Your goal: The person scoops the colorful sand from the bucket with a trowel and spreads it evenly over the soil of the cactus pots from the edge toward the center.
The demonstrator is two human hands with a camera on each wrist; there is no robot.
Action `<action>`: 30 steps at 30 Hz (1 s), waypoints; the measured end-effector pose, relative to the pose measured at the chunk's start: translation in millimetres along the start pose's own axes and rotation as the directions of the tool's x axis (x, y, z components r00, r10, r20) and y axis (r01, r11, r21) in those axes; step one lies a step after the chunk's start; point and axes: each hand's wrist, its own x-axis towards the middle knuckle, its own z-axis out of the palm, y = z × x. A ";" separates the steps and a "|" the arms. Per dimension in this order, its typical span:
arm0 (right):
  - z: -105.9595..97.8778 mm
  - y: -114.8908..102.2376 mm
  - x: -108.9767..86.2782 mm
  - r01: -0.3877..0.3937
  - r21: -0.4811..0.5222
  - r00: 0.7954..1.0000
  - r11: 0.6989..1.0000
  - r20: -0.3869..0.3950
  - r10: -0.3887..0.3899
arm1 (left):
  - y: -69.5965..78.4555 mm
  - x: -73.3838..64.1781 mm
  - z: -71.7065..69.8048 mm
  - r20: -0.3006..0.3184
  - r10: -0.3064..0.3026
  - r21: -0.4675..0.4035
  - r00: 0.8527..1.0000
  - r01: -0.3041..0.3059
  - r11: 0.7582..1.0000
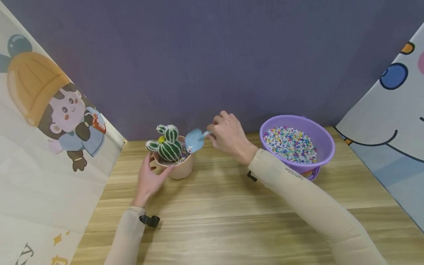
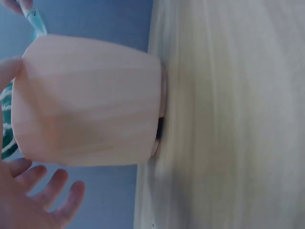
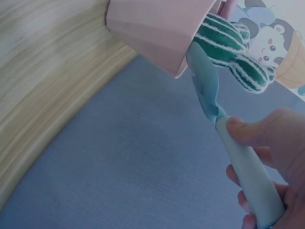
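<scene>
A pale pink flowerpot (image 1: 181, 170) stands upright on the table with a striped green cactus (image 1: 169, 151) in it. Small coloured beads (image 1: 183, 156) lie in the pot beside the cactus. My left hand (image 1: 150, 180) holds the pot near its rim, thumb on one side and fingers on the other; in the left wrist view several fingers (image 2: 50, 188) stick out past the pot wall. With my right hand (image 1: 228, 136) I grip the handle of a light blue toy shovel (image 1: 194, 140). Its blade tilts over the pot's right rim, a few beads at its tip.
A purple basin (image 1: 322, 138) filled with multicoloured beads (image 1: 289, 143) stands on the right of the wooden table (image 1: 212, 217), behind my right forearm. A dark blue panel (image 1: 212, 66) rises at the back. Printed cartoon walls flank both sides.
</scene>
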 end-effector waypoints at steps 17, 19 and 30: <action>1.8 1.5 2.9 -0.002 0.034 1.000 0.999 0.011 0.002 | -0.2 7.7 -4.2 0.103 0.035 -0.015 0.994 -0.033 0.999; 2.2 1.6 3.1 0.002 0.045 1.000 0.999 0.011 -0.003 | 0.2 6.9 -3.6 0.100 0.030 -0.020 0.995 -0.029 0.999; 4.9 7.2 1.8 0.013 0.178 1.000 0.984 0.002 -0.014 | -1.0 3.3 -0.9 0.069 0.016 -0.016 0.998 -0.015 1.000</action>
